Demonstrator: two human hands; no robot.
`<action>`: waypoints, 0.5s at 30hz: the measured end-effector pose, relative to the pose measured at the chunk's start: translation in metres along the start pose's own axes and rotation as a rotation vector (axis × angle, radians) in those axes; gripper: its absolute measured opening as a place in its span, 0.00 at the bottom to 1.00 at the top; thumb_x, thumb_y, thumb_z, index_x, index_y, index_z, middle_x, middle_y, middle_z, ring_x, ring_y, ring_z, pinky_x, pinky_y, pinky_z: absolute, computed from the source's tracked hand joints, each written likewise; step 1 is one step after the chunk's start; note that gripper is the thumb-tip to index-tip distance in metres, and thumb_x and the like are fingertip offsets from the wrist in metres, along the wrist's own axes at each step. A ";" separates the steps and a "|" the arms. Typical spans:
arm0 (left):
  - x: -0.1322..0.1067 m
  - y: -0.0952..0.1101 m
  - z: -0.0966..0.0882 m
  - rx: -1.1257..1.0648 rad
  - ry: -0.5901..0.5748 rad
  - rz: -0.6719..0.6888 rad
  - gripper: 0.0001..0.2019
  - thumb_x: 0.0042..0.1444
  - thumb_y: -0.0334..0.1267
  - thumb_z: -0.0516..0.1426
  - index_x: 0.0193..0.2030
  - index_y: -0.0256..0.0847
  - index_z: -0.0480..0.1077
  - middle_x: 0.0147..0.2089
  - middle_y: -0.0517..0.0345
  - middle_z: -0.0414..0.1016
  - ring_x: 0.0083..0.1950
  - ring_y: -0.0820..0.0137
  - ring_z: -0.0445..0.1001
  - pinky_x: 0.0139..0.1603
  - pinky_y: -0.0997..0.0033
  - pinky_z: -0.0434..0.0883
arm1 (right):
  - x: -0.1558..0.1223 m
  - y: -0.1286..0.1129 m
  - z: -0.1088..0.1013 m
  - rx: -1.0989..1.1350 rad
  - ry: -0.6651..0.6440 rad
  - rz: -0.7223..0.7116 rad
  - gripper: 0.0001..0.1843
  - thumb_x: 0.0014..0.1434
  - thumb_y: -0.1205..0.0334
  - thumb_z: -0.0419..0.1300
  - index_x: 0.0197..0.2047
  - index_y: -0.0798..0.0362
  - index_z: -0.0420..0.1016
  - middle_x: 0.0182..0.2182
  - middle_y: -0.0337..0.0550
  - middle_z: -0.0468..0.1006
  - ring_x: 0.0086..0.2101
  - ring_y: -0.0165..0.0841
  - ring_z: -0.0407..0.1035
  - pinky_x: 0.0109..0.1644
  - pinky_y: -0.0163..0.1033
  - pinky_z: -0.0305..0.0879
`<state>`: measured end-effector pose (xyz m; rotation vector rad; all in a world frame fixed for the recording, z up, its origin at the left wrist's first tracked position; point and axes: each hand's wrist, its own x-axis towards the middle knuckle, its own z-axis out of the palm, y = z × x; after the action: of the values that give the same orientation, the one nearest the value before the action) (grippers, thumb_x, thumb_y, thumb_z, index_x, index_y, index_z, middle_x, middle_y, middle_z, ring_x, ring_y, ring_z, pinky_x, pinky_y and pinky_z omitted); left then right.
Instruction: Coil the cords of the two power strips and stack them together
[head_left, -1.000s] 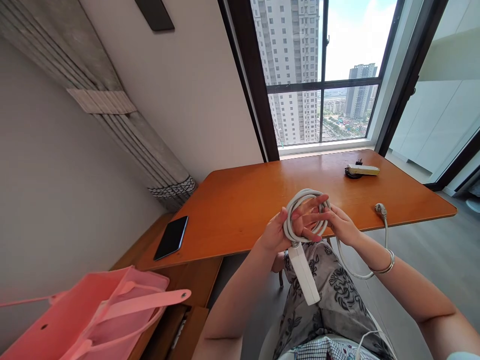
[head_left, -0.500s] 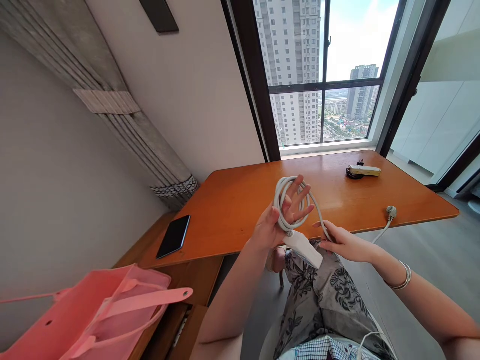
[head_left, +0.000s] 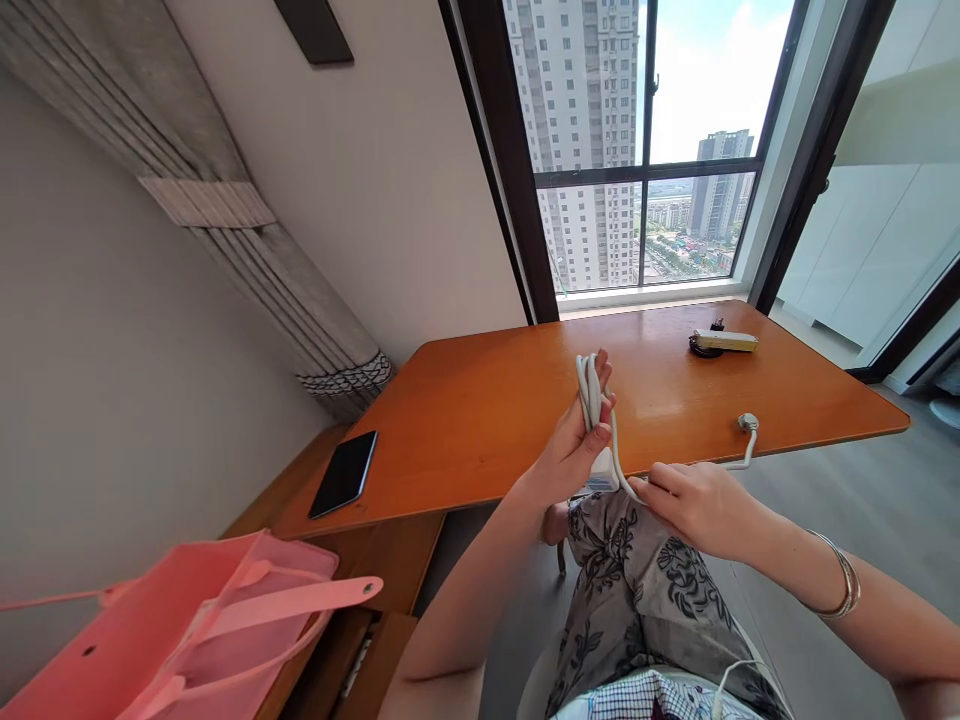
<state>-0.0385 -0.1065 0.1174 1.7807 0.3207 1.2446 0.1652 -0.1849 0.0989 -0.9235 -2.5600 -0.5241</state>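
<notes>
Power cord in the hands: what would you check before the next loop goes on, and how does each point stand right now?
1. Coil held firm: ok, its loops sit bunched in the left hand.
2. Loose cord under control: ok, the right hand pinches it just below the coil.
3. Plug free: ok, it sits at the near edge of the table with nothing on it.
4. Socket block secure: cannot tell, the left hand hides most of it.
5. Second power strip out of the way: ok, it lies apart, near the window.
</notes>
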 end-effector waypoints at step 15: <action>-0.020 0.020 0.022 -0.186 -0.408 -0.322 0.37 0.61 0.71 0.41 0.53 0.38 0.69 0.34 0.53 0.77 0.29 0.72 0.72 0.29 0.73 0.69 | 0.037 0.012 -0.052 0.221 0.367 0.035 0.18 0.70 0.49 0.54 0.48 0.52 0.79 0.39 0.48 0.74 0.34 0.31 0.69 0.36 0.35 0.66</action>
<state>-0.0343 -0.1421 0.1193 1.6932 0.2347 0.6451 0.1577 -0.1802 0.1632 -0.7186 -2.2126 -0.3525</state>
